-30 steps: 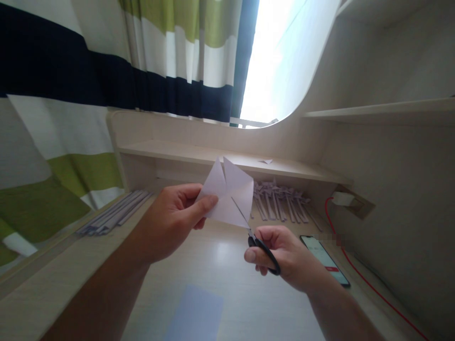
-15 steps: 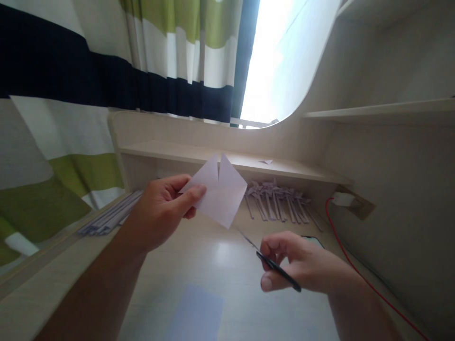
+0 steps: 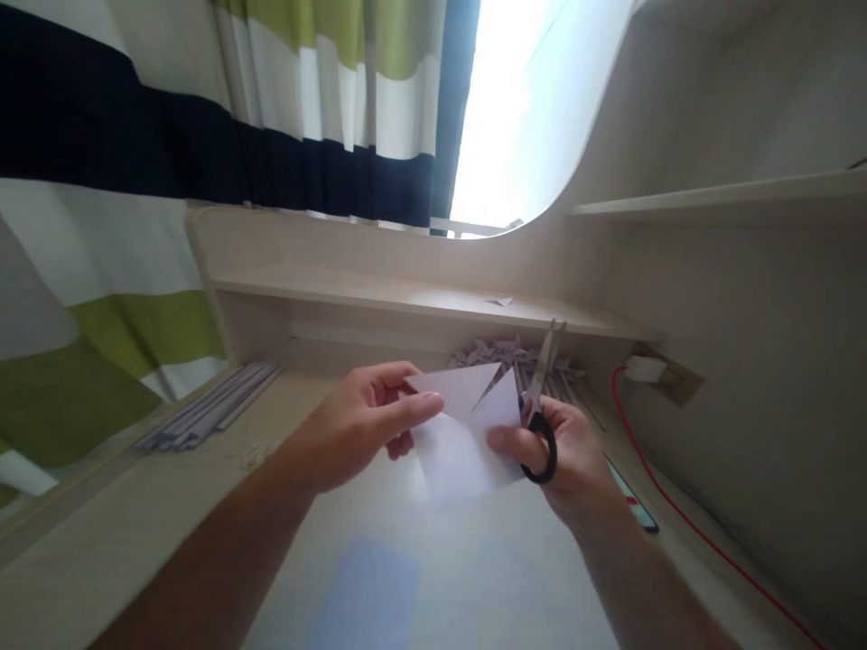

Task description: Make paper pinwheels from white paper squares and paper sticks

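While the left hand (image 3: 369,424) pinches the slit paper square (image 3: 461,433) above the desk (image 3: 203,487), the right hand (image 3: 562,447), gripping scissors (image 3: 538,406) blades-up, thumbs its other edge to steady it.

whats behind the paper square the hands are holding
Behind the paper square lie folded paper pieces under the shelf; the square, right hand and scissors cover part of them.

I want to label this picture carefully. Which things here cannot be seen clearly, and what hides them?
Head view, the only one:
- Phone: mostly behind the right hand; screen unreadable.
- Scissors: one handle loop shows, the rest sits inside that hand.
- Paper square: its left corner is under the left hand.
- Folded paper pieces: too small to count.
- Red cable: leaves the bottom edge.
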A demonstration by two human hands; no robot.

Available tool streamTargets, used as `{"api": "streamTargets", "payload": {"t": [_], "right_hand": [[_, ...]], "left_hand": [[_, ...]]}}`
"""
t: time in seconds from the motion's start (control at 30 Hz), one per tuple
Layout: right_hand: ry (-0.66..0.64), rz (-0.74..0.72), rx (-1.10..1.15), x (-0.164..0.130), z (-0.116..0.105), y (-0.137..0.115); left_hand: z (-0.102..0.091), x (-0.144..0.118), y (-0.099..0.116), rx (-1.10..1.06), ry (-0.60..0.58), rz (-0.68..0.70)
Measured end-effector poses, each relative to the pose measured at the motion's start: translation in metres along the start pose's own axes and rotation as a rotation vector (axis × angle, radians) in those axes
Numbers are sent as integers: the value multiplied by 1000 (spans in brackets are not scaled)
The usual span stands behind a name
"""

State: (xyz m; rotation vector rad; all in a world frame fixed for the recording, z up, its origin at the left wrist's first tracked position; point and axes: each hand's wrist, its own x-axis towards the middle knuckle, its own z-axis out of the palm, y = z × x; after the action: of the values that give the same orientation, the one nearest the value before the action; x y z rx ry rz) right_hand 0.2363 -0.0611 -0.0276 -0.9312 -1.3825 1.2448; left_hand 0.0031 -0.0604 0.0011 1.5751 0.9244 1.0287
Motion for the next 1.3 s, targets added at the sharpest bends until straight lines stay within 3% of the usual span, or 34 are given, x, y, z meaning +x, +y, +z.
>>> {"api": "streamTargets", "payload": {"t": [0.17, 0.3, 0.37, 0.47, 0.57, 0.77, 0.93, 1.17, 1.3], "right_hand": [[224, -159, -16, 0, 5, 5], [330, -265, -69, -1, 7, 9], [387, -311, -110, -2, 7, 10], [421, -332, -150, -3, 8, 9], [381, -298, -114, -3, 9, 8], [246, -206, 88, 4, 11, 14], [208, -192, 199, 4, 20, 20], [16, 36, 117, -25, 25, 56], [-48, 118, 9, -31, 17, 85]], "left_hand": [[14, 7, -8, -62, -52, -88], [22, 8, -10, -284, 158, -77], [24, 9, -11, -328, 206, -72], [25, 7, -12, -220, 38, -101], [27, 3, -13, -83, -59, -81], [27, 2, -11, -22, 21, -56], [23, 3, -14, 54, 95, -47], [32, -29, -66, 25, 22, -235], [33, -39, -96, 48, 70, -303]]}}
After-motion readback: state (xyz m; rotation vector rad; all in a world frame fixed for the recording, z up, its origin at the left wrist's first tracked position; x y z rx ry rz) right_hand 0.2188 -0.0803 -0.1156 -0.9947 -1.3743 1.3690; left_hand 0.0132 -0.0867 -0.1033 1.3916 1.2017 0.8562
